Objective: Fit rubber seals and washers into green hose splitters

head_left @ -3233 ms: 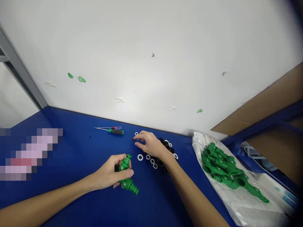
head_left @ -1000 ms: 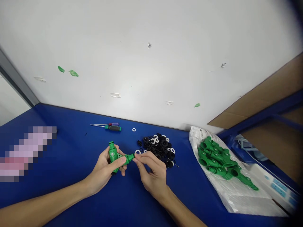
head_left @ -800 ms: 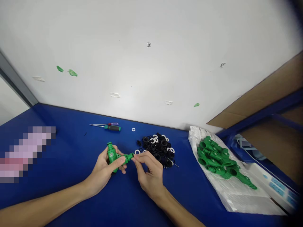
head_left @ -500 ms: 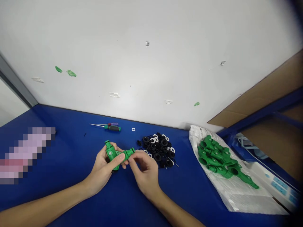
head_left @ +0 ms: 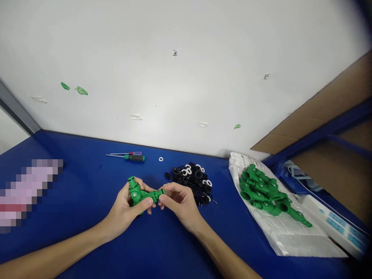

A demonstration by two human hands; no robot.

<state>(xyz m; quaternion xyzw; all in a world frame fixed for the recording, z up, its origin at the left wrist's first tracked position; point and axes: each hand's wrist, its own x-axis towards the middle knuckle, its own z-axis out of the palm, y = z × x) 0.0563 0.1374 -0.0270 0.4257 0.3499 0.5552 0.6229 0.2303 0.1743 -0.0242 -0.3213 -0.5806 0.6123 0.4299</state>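
Observation:
A branched green plastic pipe fitting (head_left: 136, 195), with dark rings near its ends, is held above the blue table. My left hand (head_left: 123, 207) is wrapped round its body, thumb along the arm that points right. At the tip of that arm my right hand (head_left: 183, 205) pinches the end between thumb and fingers. Whether a small ring is also between those fingertips cannot be made out. Just beyond my right hand lies a pile of black rubber rings and small parts (head_left: 198, 174), mixed with white rings (head_left: 185, 172).
Two screwdrivers (head_left: 135, 158) lie at the back, beside a lone white ring (head_left: 161, 159). Several green fittings (head_left: 261, 190) rest on a white plastic bag (head_left: 293, 240) at right, near a power strip (head_left: 334, 223). A white wall (head_left: 174, 89) bounds the table's back.
My right thumb has come up onto the tip of the fitting's arm, and the fitting has turned slightly. The whole view has shifted a little.

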